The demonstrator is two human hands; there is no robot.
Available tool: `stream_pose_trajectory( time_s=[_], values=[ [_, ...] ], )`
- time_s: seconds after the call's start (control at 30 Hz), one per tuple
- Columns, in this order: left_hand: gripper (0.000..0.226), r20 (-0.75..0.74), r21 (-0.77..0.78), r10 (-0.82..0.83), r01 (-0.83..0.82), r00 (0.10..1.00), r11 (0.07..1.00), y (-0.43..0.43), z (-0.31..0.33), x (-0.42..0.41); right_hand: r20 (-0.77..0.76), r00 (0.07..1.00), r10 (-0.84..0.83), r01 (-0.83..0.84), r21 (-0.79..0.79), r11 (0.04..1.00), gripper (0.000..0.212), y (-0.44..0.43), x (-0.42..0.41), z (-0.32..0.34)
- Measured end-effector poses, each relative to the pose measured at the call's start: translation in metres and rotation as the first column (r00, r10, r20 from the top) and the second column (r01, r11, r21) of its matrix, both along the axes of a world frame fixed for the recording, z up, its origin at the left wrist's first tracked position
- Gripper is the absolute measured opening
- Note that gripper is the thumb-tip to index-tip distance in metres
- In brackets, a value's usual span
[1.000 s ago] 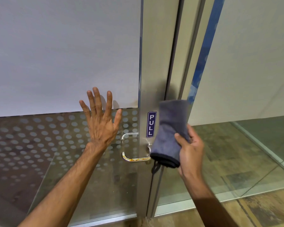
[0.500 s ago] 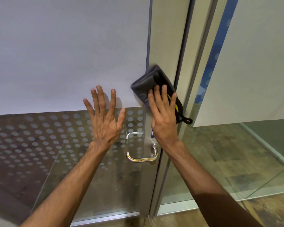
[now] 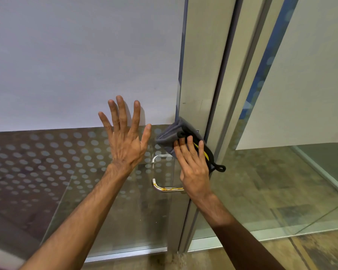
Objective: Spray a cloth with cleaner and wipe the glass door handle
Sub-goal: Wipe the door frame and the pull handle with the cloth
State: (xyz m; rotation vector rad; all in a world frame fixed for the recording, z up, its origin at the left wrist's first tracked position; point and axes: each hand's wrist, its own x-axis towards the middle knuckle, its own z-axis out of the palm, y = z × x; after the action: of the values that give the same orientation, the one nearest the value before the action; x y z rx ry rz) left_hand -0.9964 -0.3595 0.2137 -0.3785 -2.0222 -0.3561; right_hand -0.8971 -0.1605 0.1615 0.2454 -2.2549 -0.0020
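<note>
A folded grey cloth (image 3: 167,136) with black trim and a black loop lies flat against the door's metal stile, just above the handle. My right hand (image 3: 193,168) presses on it with flat fingers, covering the stile's PULL label. The chrome U-shaped door handle (image 3: 160,187) sticks out below and left of the cloth; its right end is hidden behind my right hand. My left hand (image 3: 126,141) rests open, fingers spread, flat on the glass door to the left of the handle. No spray bottle is in view.
The glass door (image 3: 47,162) has a frosted upper panel and a dotted band below. The metal stile and door frame (image 3: 207,75) run upward at centre. A second glass panel (image 3: 300,172) stands to the right. Brownish floor shows below.
My right hand with the cloth first rose from beside the handle up onto the stile, then slid down to just above the handle. My left hand stayed flat on the glass.
</note>
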Motion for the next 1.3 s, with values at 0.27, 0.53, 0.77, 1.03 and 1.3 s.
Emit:
stream_pose_trajectory(
  time_s=[0.27,0.53,0.77,1.03,1.3],
  values=[
    [0.076,0.007,-0.007,0.018,-0.018,1.0,1.0,0.0,0.001,-0.001,0.232,0.972,-0.026,-0.006,0.136,0.991,0.077,0.007,0.019,-0.016],
    [0.079,0.014,-0.016,0.034,-0.034,0.999,0.999,-0.002,0.001,0.0,0.471,0.88,0.056,-0.067,0.006,0.998,0.086,0.01,0.039,-0.011],
    [0.078,0.018,-0.016,0.046,-0.046,0.999,0.999,-0.006,0.004,0.005,0.342,0.803,0.488,-0.045,-0.782,0.621,0.066,0.016,0.065,0.013],
    [0.078,-0.01,-0.001,0.03,-0.03,0.999,1.0,-0.006,0.01,0.008,-0.199,0.797,0.57,0.119,-0.874,-0.471,0.043,0.03,0.092,0.033],
    [0.078,-0.037,0.0,0.037,-0.037,0.999,0.999,-0.008,0.011,0.003,0.039,0.933,0.357,0.136,-0.958,-0.252,0.031,0.058,0.108,-0.003]
  ],
)
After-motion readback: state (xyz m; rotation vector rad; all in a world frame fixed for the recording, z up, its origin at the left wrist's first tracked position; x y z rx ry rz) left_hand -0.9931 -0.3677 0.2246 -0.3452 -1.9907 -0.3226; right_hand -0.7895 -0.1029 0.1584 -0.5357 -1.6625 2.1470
